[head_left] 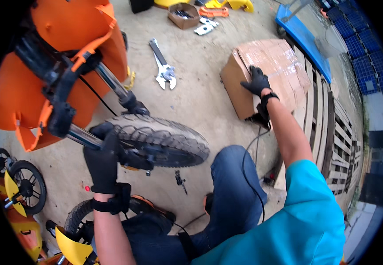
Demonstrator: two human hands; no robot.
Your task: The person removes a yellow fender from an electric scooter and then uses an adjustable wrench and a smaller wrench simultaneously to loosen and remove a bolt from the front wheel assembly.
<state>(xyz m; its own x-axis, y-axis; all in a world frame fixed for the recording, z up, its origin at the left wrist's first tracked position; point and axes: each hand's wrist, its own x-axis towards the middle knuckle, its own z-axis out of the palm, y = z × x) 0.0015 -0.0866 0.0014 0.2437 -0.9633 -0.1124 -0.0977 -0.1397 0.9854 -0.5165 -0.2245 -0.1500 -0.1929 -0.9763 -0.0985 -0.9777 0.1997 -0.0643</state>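
My left hand (102, 161), in a black glove, is wrapped round the lower end of a shiny fork leg (82, 136) beside the front wheel (169, 132). The treaded, dusty tyre lies tilted on its side, and orange body panels (70, 22) surround the fork. Part of my left fingers is hidden behind the fork and tyre. To the right, my gloved right hand (257, 81) rests with fingers spread on the near left edge of a taped cardboard box (280, 59). Nothing shows in that hand's grip.
An adjustable wrench (163, 66) lies on the concrete beyond the wheel. A small open carton (183, 16) of dark parts stands farther off. Wooden pallets (322, 119) and a blue trolley (304, 42) line the right. A small dark part (181, 182) lies near my knee; yellow-panelled wheels (27, 186) stand left.
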